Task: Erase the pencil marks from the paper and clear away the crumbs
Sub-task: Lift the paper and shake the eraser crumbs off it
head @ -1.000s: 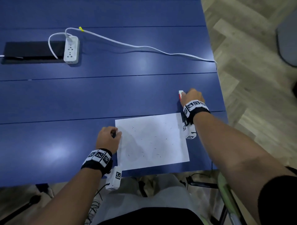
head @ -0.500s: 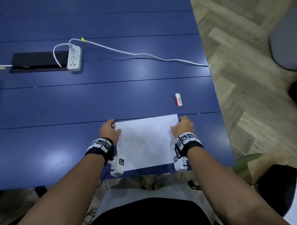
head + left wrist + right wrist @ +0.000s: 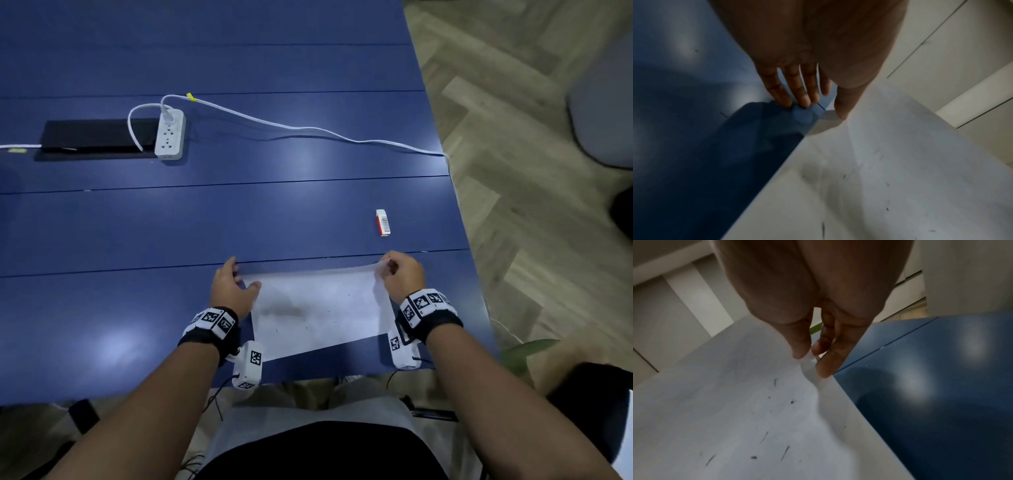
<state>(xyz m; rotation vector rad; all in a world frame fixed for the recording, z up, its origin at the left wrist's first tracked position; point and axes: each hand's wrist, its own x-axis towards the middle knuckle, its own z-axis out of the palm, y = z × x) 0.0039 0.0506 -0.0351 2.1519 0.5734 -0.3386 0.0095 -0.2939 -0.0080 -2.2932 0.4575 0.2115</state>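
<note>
A white sheet of paper (image 3: 318, 308) lies near the table's front edge, with dark eraser crumbs (image 3: 754, 457) and short pencil strokes scattered on it. My right hand (image 3: 387, 269) pinches the far right corner between thumb and fingers (image 3: 823, 369), and that corner curls up off the table. My left hand (image 3: 239, 277) is at the far left corner: its fingers (image 3: 797, 97) lie straight on the blue table beside the sheet, and the thumb rests on the paper's edge. The white eraser (image 3: 383, 222), in a red sleeve with a barcode, lies free beyond my right hand.
The blue table (image 3: 274, 219) ends at its right edge close to the eraser, with wooden floor beyond. A white power strip (image 3: 169, 135) and a black panel (image 3: 92, 137) sit at the far left. A white cable (image 3: 308, 129) runs to the right edge.
My right hand let go of the eraser, came back to the paper's far right corner and lifted it. My left hand slid up to the far left corner.
</note>
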